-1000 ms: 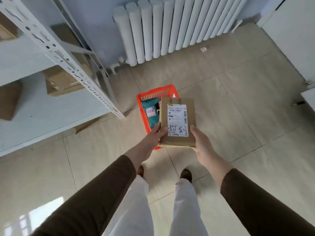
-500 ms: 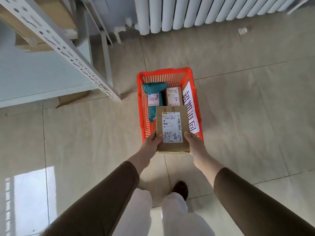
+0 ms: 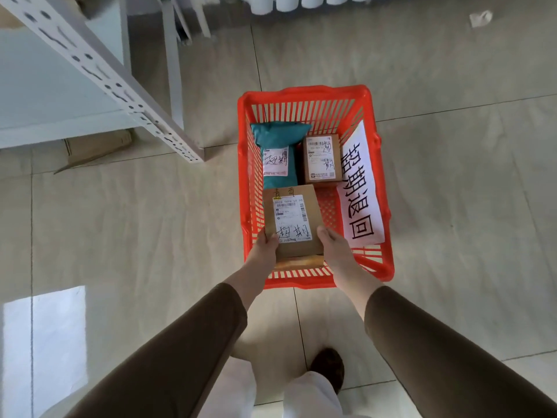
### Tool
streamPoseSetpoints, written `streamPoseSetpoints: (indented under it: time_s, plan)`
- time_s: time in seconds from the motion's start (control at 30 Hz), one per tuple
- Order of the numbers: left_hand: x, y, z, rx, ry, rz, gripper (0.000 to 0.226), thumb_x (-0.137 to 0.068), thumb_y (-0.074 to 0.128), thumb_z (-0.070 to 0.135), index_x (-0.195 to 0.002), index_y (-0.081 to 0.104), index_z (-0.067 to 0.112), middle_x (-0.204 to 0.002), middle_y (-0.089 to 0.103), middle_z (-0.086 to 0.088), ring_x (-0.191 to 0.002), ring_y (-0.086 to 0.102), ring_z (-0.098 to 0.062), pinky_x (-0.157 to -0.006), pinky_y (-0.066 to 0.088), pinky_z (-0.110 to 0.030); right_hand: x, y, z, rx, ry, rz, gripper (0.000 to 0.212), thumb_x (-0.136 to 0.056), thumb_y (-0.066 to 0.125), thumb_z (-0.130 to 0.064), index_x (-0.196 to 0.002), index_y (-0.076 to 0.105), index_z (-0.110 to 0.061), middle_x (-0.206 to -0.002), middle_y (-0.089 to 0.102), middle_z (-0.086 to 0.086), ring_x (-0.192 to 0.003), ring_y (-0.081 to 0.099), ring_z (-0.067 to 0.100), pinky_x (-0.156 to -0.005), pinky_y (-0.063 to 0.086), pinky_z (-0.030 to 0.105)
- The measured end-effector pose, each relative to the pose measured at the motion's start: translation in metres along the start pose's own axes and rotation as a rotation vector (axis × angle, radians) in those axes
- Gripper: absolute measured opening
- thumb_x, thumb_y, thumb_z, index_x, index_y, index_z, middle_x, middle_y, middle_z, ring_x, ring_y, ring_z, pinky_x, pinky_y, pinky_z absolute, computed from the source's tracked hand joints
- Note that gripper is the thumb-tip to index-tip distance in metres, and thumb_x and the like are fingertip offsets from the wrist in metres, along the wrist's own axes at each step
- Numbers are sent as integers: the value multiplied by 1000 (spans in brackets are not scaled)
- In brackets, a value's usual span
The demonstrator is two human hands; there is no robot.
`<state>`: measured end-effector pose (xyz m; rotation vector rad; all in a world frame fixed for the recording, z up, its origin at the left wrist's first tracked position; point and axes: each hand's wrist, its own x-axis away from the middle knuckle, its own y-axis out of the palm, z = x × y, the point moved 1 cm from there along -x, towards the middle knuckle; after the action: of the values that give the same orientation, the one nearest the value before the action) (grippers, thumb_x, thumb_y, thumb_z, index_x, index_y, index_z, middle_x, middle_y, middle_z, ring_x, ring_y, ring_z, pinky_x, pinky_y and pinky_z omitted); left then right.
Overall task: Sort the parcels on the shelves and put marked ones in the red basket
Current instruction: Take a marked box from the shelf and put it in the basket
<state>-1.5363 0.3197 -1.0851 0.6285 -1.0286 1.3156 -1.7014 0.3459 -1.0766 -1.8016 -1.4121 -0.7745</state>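
The marked cardboard parcel, judged stiff and light, is held at its near corners by the left hand and right hand inside the red basket.

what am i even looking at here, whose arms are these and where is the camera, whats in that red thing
There is no machine here. The camera sits on a person's head and looks down, so you see their own arms in brown sleeves, their legs and one shoe. The left hand and the right hand hold a flat cardboard parcel by its near corners, low inside the red basket, which stands on a tiled floor. The parcel's white label has handwriting in black marker. Already in the basket lie a teal soft parcel and a small brown box, both marked the same way, and a white paper sign leans on its right wall. A metal shelf stands at upper left.
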Motion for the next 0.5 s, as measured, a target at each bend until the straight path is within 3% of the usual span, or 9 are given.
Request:
streamPoseSetpoints:
  time_s: [0.1,0.17,0.23,0.33,0.43,0.5]
  plan:
    - [-13,5,0,-30,-33,15,48,-114,36,33,-160,27,34,-131,55,0,-101,61,-17,-72,53,-29,-14,7,9,-9,25,-21,28,-113,39,-33,-126,61,-24,-115,70,1,-103,67,14,-75,54,22]
    - [-22,9,1,-88,-61,29,50,-114,33,30,-163,22,32,-139,55,-5,-114,63,-25,-89,58,-39,-23,11,12,-3,32,-8,28,-113,37,-31,-126,61,-25,-113,70,-1,-102,67,13,-72,53,20]
    - [-34,13,-2,-183,-63,41,52,-114,33,23,-165,20,20,-154,48,-13,-135,55,-35,-112,48,-45,-30,17,15,28,27,4,28,-113,37,-31,-127,61,-24,-116,70,0,-108,67,17,-80,58,25]
    - [-48,15,-6,-262,-29,76,51,-112,35,13,-162,25,5,-159,45,-21,-143,48,-38,-113,41,-40,-44,22,20,41,29,12,28,-113,37,-31,-127,60,-24,-124,68,3,-114,65,21,-101,57,39]
    - [-54,21,-4,-244,-93,79,55,-114,32,16,-166,14,19,-156,47,-12,-127,59,-30,-105,52,-37,-57,24,24,65,62,16,33,-113,37,-31,-137,57,-22,-130,65,2,-113,63,20,-99,57,36]
    - [-59,24,-5,-244,-151,104,59,-114,33,15,-166,9,27,-156,46,-7,-131,58,-28,-110,51,-42,-64,26,27,94,84,13,35,-113,36,-28,-145,52,-22,-129,62,-1,-106,61,15,-87,55,29]
